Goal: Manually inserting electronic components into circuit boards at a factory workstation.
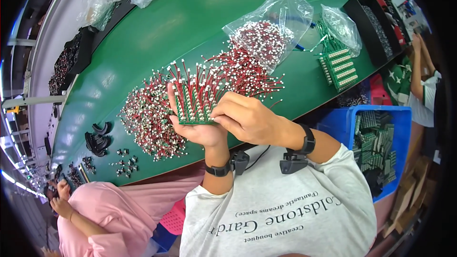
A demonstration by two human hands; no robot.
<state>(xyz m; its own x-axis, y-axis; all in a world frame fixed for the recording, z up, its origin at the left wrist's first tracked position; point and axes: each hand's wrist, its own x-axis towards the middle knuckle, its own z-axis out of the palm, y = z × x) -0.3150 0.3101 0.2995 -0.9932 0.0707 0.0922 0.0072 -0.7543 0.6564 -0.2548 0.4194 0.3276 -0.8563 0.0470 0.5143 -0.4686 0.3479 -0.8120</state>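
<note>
On the palm of my left hand [202, 135] rests a green circuit board panel [193, 116], gripped between thumb and fingers. Rows of white connectors cover it, and red wires with white plugs stand up from most of them. The fingers of my right hand [250, 118] are pinched together at the panel's right edge; what they hold is hidden. Just left of and behind the panel lies a heap of red wire leads with white plugs [147, 121]. Farther back, another pile of such leads [243, 74] spills from a clear plastic bag [285, 0].
Wired green panels [339, 69] are stacked at the right of the green table [190, 14], near a black bin [373, 28]. A blue crate [402, 143] of panels stands at my right. Black parts [97, 142] lie leftward, beside a person in pink [109, 209].
</note>
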